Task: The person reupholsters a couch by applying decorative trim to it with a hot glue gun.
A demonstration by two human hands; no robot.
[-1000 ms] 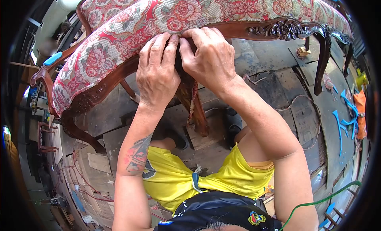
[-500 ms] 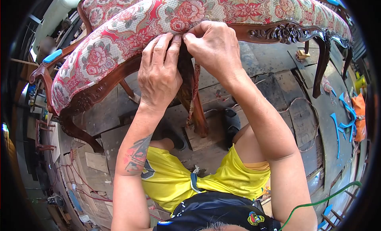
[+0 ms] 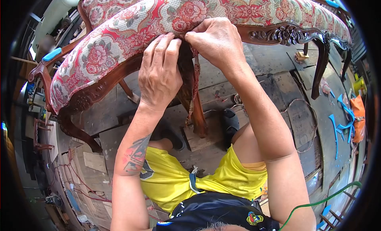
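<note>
A padded seat in red-and-cream floral upholstery fabric (image 3: 186,14) curves across the top, above a carved dark wooden frame (image 3: 285,35). My left hand (image 3: 160,72) is at the fabric's lower front edge, fingers bent close together and gripping there; its thumb is hidden. Just to its right, my right hand (image 3: 218,44) pinches the same edge with thumb and index finger. Whatever lies right between the fingertips is too small to make out. A narrow fabric strip (image 3: 195,82) hangs below the hands, beside a wooden seat leg (image 3: 198,119).
Wooden boards (image 3: 262,92) cover the floor under the seat. Blue strips (image 3: 345,112) and an orange bag (image 3: 358,117) lie at the right. A green cord (image 3: 321,201) crosses the lower right. At the left stands a wooden armrest with a blue wrap (image 3: 52,54).
My right hand has shifted slightly up and right along the seat edge. The left hand's index finger has tucked in further at the fabric edge.
</note>
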